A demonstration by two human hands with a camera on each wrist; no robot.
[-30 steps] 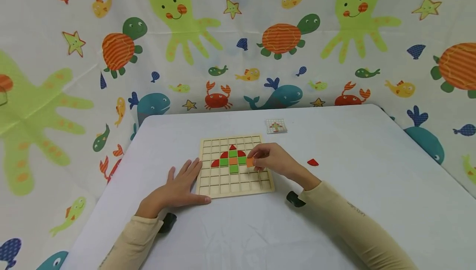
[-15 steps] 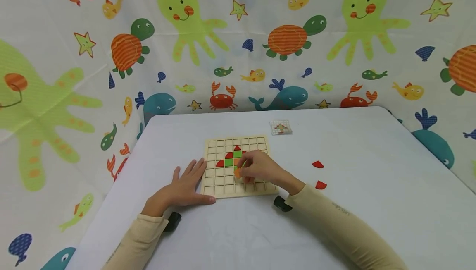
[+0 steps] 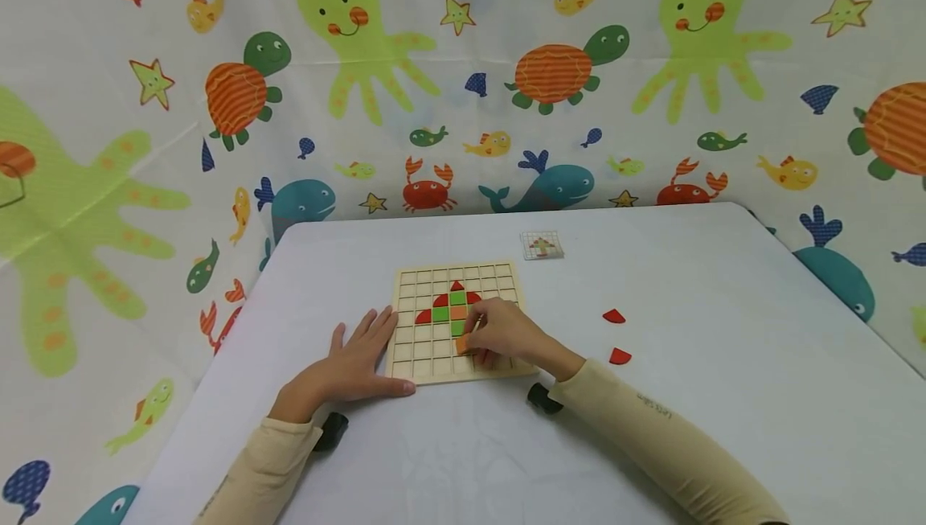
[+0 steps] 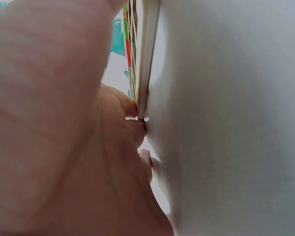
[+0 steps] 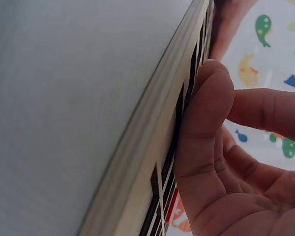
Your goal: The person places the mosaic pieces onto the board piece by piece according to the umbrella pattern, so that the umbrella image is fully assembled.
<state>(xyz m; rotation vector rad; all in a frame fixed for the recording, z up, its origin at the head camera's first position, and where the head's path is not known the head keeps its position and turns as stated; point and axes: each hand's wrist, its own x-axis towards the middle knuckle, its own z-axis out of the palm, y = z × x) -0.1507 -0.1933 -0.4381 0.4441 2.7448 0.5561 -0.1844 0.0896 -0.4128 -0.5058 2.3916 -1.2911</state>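
A wooden grid board [image 3: 427,368] lies on the table with coloured pieces set in its cells. Red pieces [image 3: 456,286], green squares [image 3: 440,313] and an orange square [image 3: 458,312] form a pattern. My right hand [image 3: 502,332] pinches a second orange square [image 3: 462,344] over the cell just below the lowest green one; whether it is seated I cannot tell. The hand covers the pattern's right part. My left hand [image 3: 358,364] lies with fingers spread, touching the board's left edge. In the right wrist view, curled fingers [image 5: 204,108] are close to the board's surface.
Two loose red pieces, one farther back [image 3: 614,316] and one nearer [image 3: 620,356], lie right of the board. Behind it is a small pattern card [image 3: 542,245]. A printed sea-animal cloth [image 3: 405,43] hangs past the white table's [image 3: 694,284] back edge.
With the orange square, my right hand has moved left and toward me, from the pattern's right side to below its lowest green square. The nearer loose red piece has come into view. My left hand stays.
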